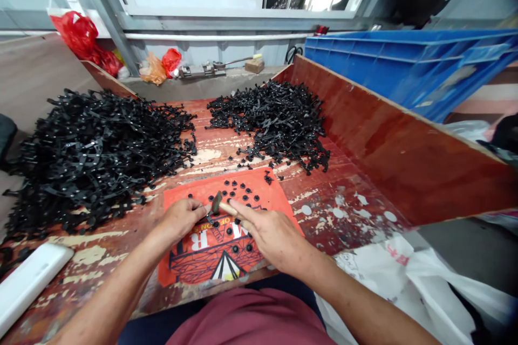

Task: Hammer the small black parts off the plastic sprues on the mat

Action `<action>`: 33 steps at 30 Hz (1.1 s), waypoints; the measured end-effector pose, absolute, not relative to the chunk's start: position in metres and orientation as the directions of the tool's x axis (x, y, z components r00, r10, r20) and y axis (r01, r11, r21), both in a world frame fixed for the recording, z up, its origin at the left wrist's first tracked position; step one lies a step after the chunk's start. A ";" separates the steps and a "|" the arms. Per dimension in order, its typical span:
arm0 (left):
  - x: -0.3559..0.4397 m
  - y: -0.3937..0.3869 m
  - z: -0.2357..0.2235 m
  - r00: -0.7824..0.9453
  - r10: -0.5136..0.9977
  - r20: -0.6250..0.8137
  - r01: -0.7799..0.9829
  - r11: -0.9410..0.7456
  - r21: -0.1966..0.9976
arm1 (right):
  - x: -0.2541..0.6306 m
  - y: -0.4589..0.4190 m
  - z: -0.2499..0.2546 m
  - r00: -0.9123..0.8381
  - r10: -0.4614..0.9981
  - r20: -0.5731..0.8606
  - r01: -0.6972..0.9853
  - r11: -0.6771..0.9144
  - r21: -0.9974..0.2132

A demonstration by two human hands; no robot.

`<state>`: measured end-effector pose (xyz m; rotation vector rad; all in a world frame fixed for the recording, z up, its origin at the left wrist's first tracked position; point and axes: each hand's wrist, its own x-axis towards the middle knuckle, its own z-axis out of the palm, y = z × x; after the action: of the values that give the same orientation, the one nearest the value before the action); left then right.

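Observation:
My right hand (272, 234) is closed on the wooden handle of a small hammer (218, 204), its metal head held over an orange printed mat (226, 237). My left hand (183, 216) pinches a small black plastic piece right beside the hammer head. Several small round black parts (237, 188) lie scattered on the mat. A big heap of black plastic strips (93, 151) fills the left of the worn red wooden table (343, 199). A smaller heap of black strips (275, 118) lies at the back centre.
A red board wall (388, 140) bounds the table on the right, with a blue plastic crate (413, 64) behind it. A white object (28, 280) lies at the near left. Red and orange bags (84, 40) sit under the window. White sacks (404, 275) hang at the right.

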<state>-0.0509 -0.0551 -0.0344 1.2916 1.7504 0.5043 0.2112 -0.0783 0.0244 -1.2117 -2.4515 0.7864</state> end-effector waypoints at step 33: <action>-0.050 -0.080 0.002 -0.162 0.884 -0.438 0.186 0.464 0.866 | 0.218 -0.082 0.024 -0.537 0.843 -0.009 0.627 0.392 -0.673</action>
<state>-0.0496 -0.0803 0.0016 0.9411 1.6410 0.8135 0.2176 -0.0818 0.0236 -1.2787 -2.3210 0.9054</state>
